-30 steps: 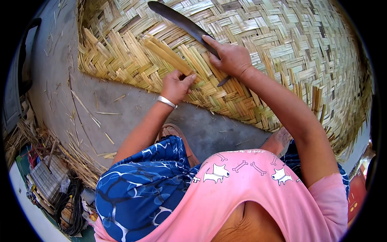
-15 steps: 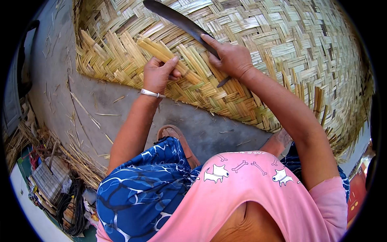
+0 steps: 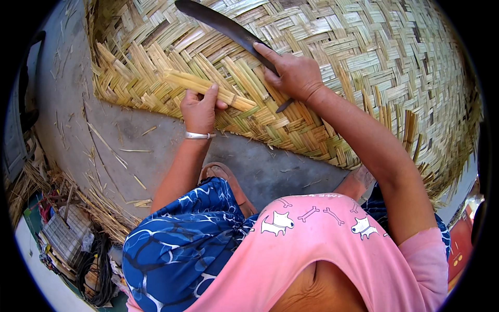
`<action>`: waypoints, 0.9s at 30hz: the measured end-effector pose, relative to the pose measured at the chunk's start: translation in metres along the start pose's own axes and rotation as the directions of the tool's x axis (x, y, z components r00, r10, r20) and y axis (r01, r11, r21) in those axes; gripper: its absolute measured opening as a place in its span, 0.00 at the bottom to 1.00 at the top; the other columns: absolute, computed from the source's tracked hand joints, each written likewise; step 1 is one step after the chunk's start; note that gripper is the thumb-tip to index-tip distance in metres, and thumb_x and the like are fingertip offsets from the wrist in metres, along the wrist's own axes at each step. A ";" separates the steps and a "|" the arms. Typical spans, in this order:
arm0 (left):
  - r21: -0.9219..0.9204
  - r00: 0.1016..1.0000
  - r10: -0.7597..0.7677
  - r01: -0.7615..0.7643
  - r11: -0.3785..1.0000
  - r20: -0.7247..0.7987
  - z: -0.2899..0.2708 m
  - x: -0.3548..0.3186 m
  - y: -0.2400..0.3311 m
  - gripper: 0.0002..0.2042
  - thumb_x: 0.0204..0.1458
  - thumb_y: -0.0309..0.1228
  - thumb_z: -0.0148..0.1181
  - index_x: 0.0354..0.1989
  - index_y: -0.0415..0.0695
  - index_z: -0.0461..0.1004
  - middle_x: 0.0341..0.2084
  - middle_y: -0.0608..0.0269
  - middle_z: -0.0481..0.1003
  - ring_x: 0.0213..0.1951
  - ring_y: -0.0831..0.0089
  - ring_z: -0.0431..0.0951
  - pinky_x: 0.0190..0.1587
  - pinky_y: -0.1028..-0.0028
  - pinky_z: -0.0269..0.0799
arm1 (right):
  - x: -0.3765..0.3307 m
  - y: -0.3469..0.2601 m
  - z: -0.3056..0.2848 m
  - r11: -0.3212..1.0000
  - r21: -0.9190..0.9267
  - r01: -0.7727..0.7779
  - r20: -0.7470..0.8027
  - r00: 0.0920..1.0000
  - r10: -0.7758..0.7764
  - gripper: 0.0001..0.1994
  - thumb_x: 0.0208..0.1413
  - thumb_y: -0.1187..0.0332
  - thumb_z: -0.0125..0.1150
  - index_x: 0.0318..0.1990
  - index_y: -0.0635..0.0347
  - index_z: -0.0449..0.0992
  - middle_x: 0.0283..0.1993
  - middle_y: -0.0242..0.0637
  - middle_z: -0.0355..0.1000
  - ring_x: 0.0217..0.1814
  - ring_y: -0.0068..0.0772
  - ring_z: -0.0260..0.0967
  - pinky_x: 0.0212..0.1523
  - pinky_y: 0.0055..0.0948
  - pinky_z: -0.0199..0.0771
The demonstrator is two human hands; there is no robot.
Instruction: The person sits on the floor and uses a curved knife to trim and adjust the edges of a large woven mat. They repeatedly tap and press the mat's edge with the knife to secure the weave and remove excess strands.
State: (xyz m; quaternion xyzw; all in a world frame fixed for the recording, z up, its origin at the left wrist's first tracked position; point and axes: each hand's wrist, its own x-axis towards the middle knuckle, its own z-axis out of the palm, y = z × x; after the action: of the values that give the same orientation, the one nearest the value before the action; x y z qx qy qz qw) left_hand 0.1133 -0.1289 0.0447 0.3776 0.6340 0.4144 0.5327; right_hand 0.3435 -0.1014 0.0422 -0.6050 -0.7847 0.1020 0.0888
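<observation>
My left hand (image 3: 200, 109) is closed on a flat, yellowish reed strip (image 3: 195, 83), thumb on top, just above the near edge of a woven reed mat (image 3: 322, 67). The strip slants from upper left to lower right. In my right hand (image 3: 293, 75) is a long dark curved knife (image 3: 221, 21); its blade points to the upper left over the mat, and a dark pointed end (image 3: 285, 105) shows below the hand. My fingers hide the middle of the knife. Loose strip ends stand up along the mat's near border.
Grey floor (image 3: 125, 125) with scattered straw bits lies to the left and under the mat's near edge. At the lower left are a heap of dry stalks (image 3: 112, 213) and a pile of odds and ends with black cable (image 3: 99, 270). My sandalled foot (image 3: 228, 182) is close to the mat.
My left hand has shifted slightly left and down, and the reed strip it holds has turned flatter. The knife in my right hand has moved a little to the left.
</observation>
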 end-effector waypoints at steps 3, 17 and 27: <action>-0.046 0.998 0.018 -0.021 0.999 -0.056 0.001 -0.011 -0.001 0.05 0.56 0.27 0.59 0.35 0.38 0.71 0.22 0.64 0.76 0.18 0.81 0.74 0.21 0.81 0.70 | 0.000 0.000 0.001 1.000 0.016 0.007 -0.024 1.000 -0.007 0.29 0.52 0.55 0.57 0.64 0.30 0.62 0.23 0.36 0.73 0.21 0.38 0.73 0.22 0.37 0.75; 0.080 0.913 -0.177 0.159 0.984 0.367 0.012 0.033 0.016 0.10 0.53 0.32 0.64 0.38 0.39 0.73 0.23 0.67 0.76 0.20 0.82 0.75 0.23 0.82 0.72 | 0.008 -0.005 -0.015 0.996 0.072 -0.051 0.142 0.989 0.041 0.26 0.54 0.55 0.54 0.63 0.34 0.63 0.29 0.41 0.76 0.28 0.45 0.75 0.28 0.43 0.75; -0.047 0.935 -0.251 0.270 0.962 0.253 0.009 0.027 0.022 0.08 0.54 0.32 0.63 0.32 0.42 0.72 0.21 0.67 0.75 0.17 0.82 0.73 0.20 0.81 0.71 | -0.012 -0.012 -0.072 0.912 0.385 -0.141 0.376 0.927 -0.015 0.26 0.50 0.60 0.59 0.59 0.52 0.68 0.37 0.50 0.77 0.38 0.50 0.75 0.40 0.41 0.75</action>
State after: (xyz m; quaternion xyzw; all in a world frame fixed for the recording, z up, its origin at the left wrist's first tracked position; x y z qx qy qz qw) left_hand 0.1188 -0.0944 0.0547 0.3166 0.5907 0.3157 0.6717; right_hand 0.3541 -0.1126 0.1145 -0.5685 -0.7285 0.3775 0.0592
